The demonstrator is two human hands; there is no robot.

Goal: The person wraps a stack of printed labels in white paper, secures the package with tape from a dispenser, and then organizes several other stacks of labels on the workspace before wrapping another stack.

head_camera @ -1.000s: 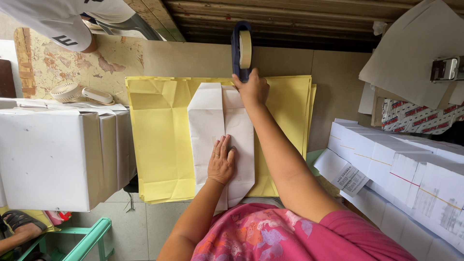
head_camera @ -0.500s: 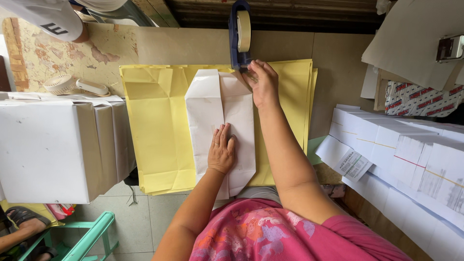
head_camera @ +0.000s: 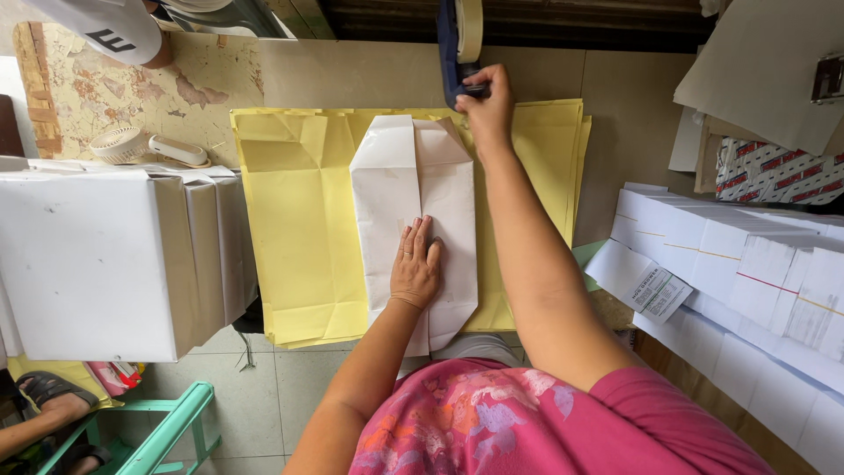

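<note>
Head view: the white wrapped parcel (head_camera: 413,224) lies lengthwise on a stack of yellow paper sheets (head_camera: 299,237) on the table (head_camera: 369,75). The left hand (head_camera: 416,268) rests flat and open on the near half of the parcel, pinning the folded seam. The right hand (head_camera: 486,105) is closed around a blue tape dispenser (head_camera: 457,44) at the far end. To do this well, I judge the left palm should keep the overlap tight while tape is drawn straight along the seam. Stacks of white boxes (head_camera: 114,264) stand left and right.
</note>
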